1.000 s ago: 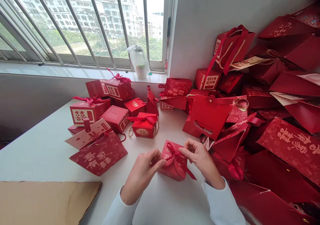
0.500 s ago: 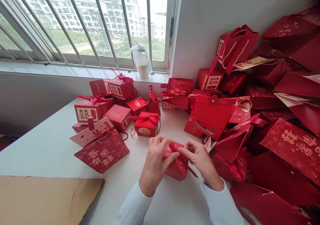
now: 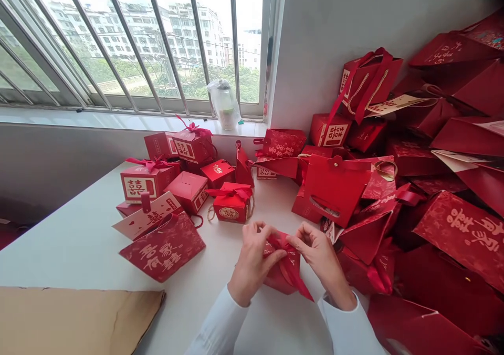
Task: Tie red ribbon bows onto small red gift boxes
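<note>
A small red gift box (image 3: 284,271) with a red ribbon sits on the white table (image 3: 79,250) just in front of me. My left hand (image 3: 254,260) curls over the box's left top, its fingertips pinched on the ribbon. My right hand (image 3: 318,258) pinches the ribbon from the right side. One ribbon tail (image 3: 301,286) hangs down the front of the box. Both sleeves are white.
Several red gift boxes (image 3: 232,205) and a flat red bag (image 3: 163,247) lie at the back left. A big heap of red paper bags (image 3: 413,187) fills the right side. Brown cardboard (image 3: 74,318) lies at the near left. A plastic-wrapped cup (image 3: 225,105) stands on the windowsill.
My left hand has moved from the box's left side up onto its top. Both hands have closed in over the ribbon, and the bow's loops no longer show.
</note>
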A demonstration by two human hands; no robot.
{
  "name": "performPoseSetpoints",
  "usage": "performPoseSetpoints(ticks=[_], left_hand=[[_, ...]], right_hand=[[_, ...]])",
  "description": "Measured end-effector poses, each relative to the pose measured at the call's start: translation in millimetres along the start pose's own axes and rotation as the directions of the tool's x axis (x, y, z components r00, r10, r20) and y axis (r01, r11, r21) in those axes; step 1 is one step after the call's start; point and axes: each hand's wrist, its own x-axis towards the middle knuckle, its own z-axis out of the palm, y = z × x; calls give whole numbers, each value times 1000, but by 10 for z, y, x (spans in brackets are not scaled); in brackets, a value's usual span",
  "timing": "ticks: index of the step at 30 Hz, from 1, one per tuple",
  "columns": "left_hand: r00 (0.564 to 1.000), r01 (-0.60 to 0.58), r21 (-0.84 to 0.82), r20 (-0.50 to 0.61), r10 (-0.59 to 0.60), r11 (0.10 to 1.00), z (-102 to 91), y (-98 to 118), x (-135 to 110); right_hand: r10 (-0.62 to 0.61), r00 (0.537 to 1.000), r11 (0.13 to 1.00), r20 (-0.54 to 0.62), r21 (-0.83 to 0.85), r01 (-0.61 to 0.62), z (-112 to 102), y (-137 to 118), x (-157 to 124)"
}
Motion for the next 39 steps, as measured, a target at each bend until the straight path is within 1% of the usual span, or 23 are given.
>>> performPoseSetpoints(ticks=[2,4,6,7,10,14,19,21,24,28,30,34,36,39], left_hand=[[999,41,-51,-24,-42,998,-42,-19,13],[993,106,-101,-33,-110,989,-88,-48,40],[989,149,-125,-5,-150,981,-132,-82,79],[989,150,-128,18,-149,980,-152,-100,99],[991,106,-116,96,-95,988,-210,-133,154],[991,60,-99,129,-47,993,-287,-76,201],[969,-13,-100,246,37,995,-324,45,233],[971,-35,-100,230,58,994,-317,37,235],[977,-34,-115,204,57,993,-313,-18,224],[956,-43,-162,281,88,986,-339,-52,206],[950,-54,-173,293,104,983,-345,-38,206],[956,-87,-169,262,130,982,-296,-1,222],[971,-99,-141,205,127,985,-247,4,227],[992,-73,-128,89,85,989,-158,-9,220]], right_hand=[[-7,1000,1000,0,-13,7,-10,-14,0],[-6,1000,1000,11,5,6,-13,-20,-3],[4,1000,999,20,45,-5,-9,-3,-10],[16,1000,998,22,65,-17,-6,11,-14],[50,998,992,41,114,-55,-3,44,-27],[29,994,991,105,126,-42,-12,2,-49],[29,996,995,87,89,-37,-12,-34,-69],[32,997,995,72,87,-39,-12,-13,-72],[35,998,995,61,92,-40,-16,14,-76],[33,998,995,51,91,-37,-15,2,-85],[32,999,996,44,79,-35,-9,-14,-86],[43,997,998,68,51,-47,7,-51,-85],[37,997,999,72,25,-39,12,-77,-90],[36,998,999,58,-35,-34,16,-117,-104]])
